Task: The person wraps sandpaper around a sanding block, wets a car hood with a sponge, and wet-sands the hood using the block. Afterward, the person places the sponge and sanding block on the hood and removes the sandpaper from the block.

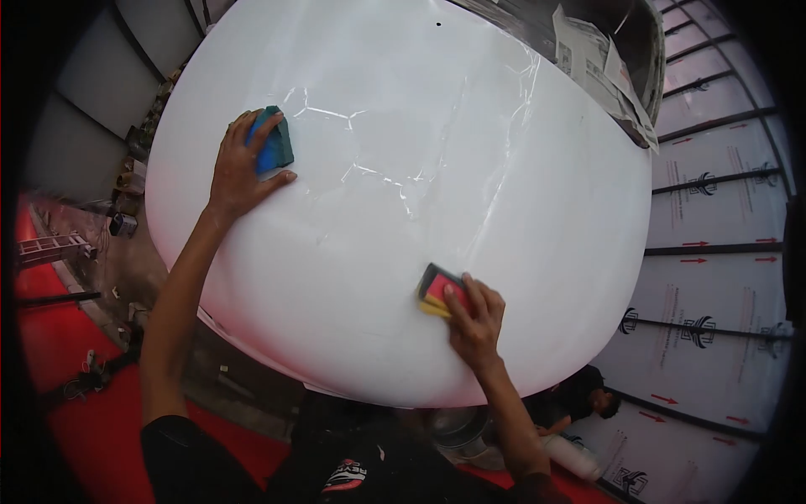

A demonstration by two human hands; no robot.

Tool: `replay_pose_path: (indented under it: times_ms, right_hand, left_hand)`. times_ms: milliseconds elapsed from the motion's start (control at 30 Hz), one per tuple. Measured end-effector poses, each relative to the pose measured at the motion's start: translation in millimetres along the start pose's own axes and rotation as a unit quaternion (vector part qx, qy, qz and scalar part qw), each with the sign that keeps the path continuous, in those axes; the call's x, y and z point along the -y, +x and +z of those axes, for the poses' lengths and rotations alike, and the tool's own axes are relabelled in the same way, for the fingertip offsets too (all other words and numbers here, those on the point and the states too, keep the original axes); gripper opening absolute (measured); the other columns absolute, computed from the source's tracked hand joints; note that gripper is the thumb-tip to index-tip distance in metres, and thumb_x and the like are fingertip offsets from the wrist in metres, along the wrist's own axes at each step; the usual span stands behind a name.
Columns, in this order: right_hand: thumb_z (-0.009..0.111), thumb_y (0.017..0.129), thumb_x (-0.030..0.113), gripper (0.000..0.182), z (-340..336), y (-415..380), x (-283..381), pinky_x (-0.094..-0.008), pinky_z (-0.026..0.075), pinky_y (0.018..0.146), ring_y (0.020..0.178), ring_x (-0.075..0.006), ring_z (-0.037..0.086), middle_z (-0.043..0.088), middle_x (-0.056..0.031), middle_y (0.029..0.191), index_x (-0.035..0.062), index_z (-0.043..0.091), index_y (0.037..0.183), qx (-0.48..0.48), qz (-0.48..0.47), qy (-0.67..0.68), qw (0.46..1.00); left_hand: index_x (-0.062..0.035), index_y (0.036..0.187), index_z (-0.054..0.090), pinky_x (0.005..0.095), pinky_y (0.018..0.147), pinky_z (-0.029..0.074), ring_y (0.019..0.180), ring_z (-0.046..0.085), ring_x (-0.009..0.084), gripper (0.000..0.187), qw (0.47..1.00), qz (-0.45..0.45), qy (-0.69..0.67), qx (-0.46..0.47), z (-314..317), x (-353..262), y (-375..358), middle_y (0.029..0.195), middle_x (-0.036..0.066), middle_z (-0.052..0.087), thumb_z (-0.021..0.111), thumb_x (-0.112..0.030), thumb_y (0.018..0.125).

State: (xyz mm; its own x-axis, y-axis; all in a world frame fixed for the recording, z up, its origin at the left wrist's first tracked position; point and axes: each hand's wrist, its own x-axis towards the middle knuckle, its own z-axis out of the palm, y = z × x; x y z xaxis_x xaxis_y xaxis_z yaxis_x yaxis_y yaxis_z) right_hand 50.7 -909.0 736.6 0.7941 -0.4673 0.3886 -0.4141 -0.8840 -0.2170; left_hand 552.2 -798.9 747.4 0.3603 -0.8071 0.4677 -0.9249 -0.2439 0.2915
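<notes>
A large, curved white car hood fills the middle of the head view, with light glinting off its surface. At its left part, my left hand is closed around a blue and dark green sponge resting on the hood. Lower and to the right, my right hand grips a small sanding block in black, red and yellow. That block lies against the hood near its front edge; its underside is hidden.
Newspaper sheets cover part of the vehicle at the upper right. Below the hood's right edge, a person in dark clothing crouches low near a bucket. A ladder lies at the left. Panelled walls stand on the right.
</notes>
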Motion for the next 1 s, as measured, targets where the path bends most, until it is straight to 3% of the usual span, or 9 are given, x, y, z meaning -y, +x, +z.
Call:
replay_pose_path:
  times_ms: [100,200,333,500,600,667,800,900,1000]
  right_hand:
    - [0.078,0.094,0.009,0.056,30,179,-89,-0.0499,0.044,0.117,0.138,-0.0355,0.057,0.067,-0.0119,0.152,0.024,0.075,0.148,-0.091,0.078,0.014,0.993]
    - [0.069,0.105,0.026,0.046,64,342,-175,-0.0515,0.042,0.122,0.14,-0.0365,0.056,0.069,-0.0081,0.15,0.0252,0.074,0.151,-0.075,0.124,-0.049,0.988]
    - [0.06,0.11,0.034,0.048,95,409,-184,-0.0538,0.04,0.122,0.139,-0.0337,0.058,0.07,-0.0065,0.148,0.031,0.068,0.157,-0.06,0.199,-0.177,0.962]
    - [0.067,0.107,0.025,0.041,83,325,-124,-0.0506,0.052,0.111,0.131,-0.038,0.062,0.071,-0.0102,0.146,0.0235,0.074,0.148,-0.109,0.107,-0.105,0.983]
    - [0.076,0.097,0.012,0.057,76,198,-29,-0.0534,0.048,0.114,0.132,-0.0404,0.06,0.065,-0.017,0.153,0.0206,0.068,0.153,-0.125,0.039,-0.057,0.99]
    - [0.078,0.095,0.009,0.066,61,98,47,-0.0534,0.045,0.116,0.136,-0.0409,0.057,0.06,-0.0188,0.158,0.0181,0.064,0.158,-0.074,0.044,-0.029,0.996]
    - [0.079,0.095,0.011,0.048,49,-79,141,-0.0529,0.047,0.116,0.136,-0.0388,0.058,0.063,-0.0181,0.157,0.0145,0.078,0.143,-0.043,0.059,-0.033,0.997]
    - [0.08,0.093,0.011,0.051,38,-96,131,-0.0527,0.049,0.111,0.131,-0.0368,0.061,0.066,-0.0166,0.154,0.0181,0.077,0.144,-0.016,0.01,-0.03,0.999]
    - [0.083,0.087,0.012,0.06,21,-27,87,-0.0522,0.05,0.107,0.129,-0.036,0.062,0.065,-0.0165,0.154,0.0185,0.075,0.146,0.022,-0.062,0.015,0.998]
  left_hand:
    - [-0.0243,0.165,0.052,0.0546,0.126,0.046,0.151,0.049,0.044,0.106,1.0,-0.006,-0.02,0.009,-2,-1,1,0.163,0.016,0.051,0.101,-0.03,0.071]
    - [-0.024,0.165,0.053,0.0543,0.125,0.047,0.149,0.051,0.0433,0.104,0.999,0.0,-0.033,0.003,0,7,5,0.162,0.017,0.052,0.101,-0.029,0.072]
    - [-0.0262,0.165,0.052,0.0537,0.123,0.049,0.147,0.054,0.0423,0.102,0.999,0.028,-0.036,-0.004,1,10,3,0.16,0.017,0.055,0.1,-0.035,0.075]
    - [-0.0299,0.165,0.052,0.0538,0.124,0.049,0.148,0.053,0.0417,0.098,0.999,0.022,-0.001,-0.03,8,17,-3,0.16,0.015,0.055,0.098,-0.041,0.08]
    - [-0.0307,0.166,0.05,0.055,0.124,0.049,0.151,0.051,0.0407,0.099,0.999,0.014,-0.001,-0.031,12,14,-2,0.161,0.015,0.053,0.098,-0.04,0.08]
    - [-0.0309,0.166,0.049,0.0554,0.125,0.048,0.152,0.049,0.0402,0.1,1.0,0.003,-0.002,-0.03,11,12,-5,0.162,0.015,0.052,0.098,-0.039,0.08]
    - [-0.031,0.167,0.048,0.0569,0.128,0.044,0.155,0.045,0.0414,0.101,1.0,-0.013,-0.004,-0.021,5,6,-3,0.163,0.016,0.049,0.097,-0.041,0.08]
    - [-0.0309,0.166,0.048,0.0579,0.131,0.039,0.157,0.041,0.0431,0.1,0.999,-0.025,-0.025,-0.001,-1,1,-4,0.165,0.017,0.047,0.097,-0.043,0.079]
    - [-0.0308,0.165,0.048,0.0578,0.132,0.039,0.158,0.041,0.043,0.101,0.999,-0.033,-0.022,0.006,-4,-2,-3,0.165,0.017,0.047,0.098,-0.041,0.078]
